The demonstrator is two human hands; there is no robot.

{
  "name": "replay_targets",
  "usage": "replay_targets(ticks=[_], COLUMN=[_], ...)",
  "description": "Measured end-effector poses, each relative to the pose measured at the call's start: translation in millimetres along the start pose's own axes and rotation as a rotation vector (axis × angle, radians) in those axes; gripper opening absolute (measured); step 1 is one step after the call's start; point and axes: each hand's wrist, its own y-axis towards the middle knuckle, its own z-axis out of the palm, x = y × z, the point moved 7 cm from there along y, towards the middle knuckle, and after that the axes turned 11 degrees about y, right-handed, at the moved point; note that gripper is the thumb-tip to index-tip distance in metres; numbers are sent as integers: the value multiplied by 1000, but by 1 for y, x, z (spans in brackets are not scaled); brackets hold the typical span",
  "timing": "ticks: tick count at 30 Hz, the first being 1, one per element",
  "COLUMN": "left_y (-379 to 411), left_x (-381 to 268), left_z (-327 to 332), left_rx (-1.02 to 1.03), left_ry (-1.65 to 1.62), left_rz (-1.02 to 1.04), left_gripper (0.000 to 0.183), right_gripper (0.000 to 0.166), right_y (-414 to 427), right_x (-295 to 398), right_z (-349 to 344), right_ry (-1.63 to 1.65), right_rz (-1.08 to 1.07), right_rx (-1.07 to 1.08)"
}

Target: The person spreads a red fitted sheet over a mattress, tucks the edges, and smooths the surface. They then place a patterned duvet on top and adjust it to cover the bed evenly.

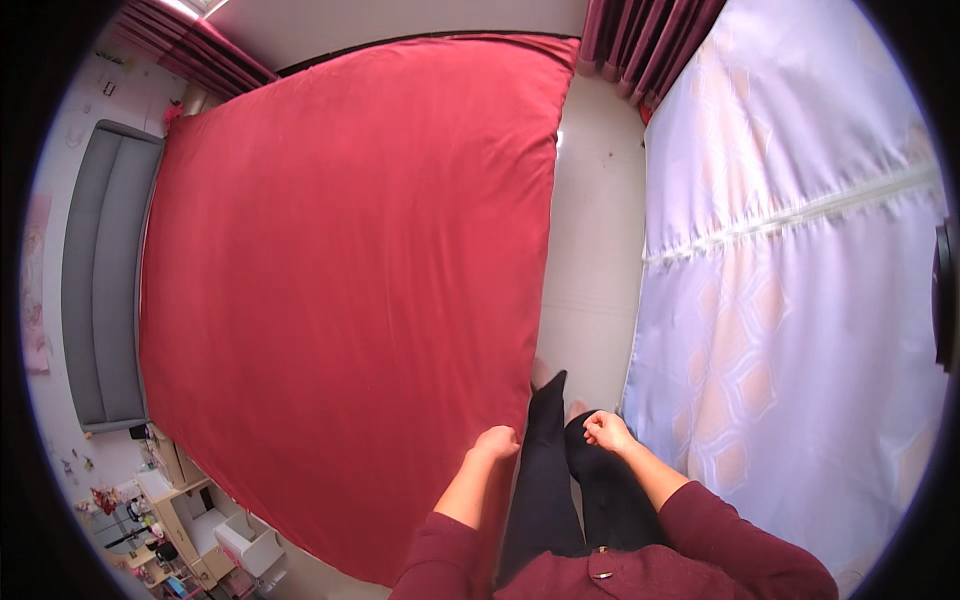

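Note:
A smooth red fitted sheet (337,262) covers the large bed on my left, with faint creases and some bunching at its far right corner. My left hand (496,442) is curled with the knuckles up, over or beside the mattress's right edge. Its fingertips are hidden, and no cloth is gathered around it. My right hand (606,431) is held in front of my black trousers (551,480), the fingers folded in and nothing visible between them. It is apart from the bed.
A pale floor aisle (592,225) runs between the bed and a lilac patterned fabric cover (750,360) on the right. The grey padded headboard (112,277) stands at the left. Dark red curtains (645,45) hang ahead. A cluttered dressing table (180,525) with a white drawer (251,544) pulled out is at lower left.

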Motion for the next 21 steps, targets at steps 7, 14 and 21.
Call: replay_targets(ticks=[7, 14, 21], left_y=[9, 68, 94], left_x=[-42, -42, -40], left_z=[-256, -318, -329], left_rx=[-825, -543, -361], left_ry=[-393, -145, -184], left_rz=[8, -116, -214], left_gripper=[25, 56, 49], right_gripper=[15, 18, 16], right_y=[87, 194, 337], right_x=[130, 314, 558], right_z=[-56, -112, -222], right_ry=[-124, -121, -147], right_rz=[8, -175, -571], right_rx=[-84, 1, -347])
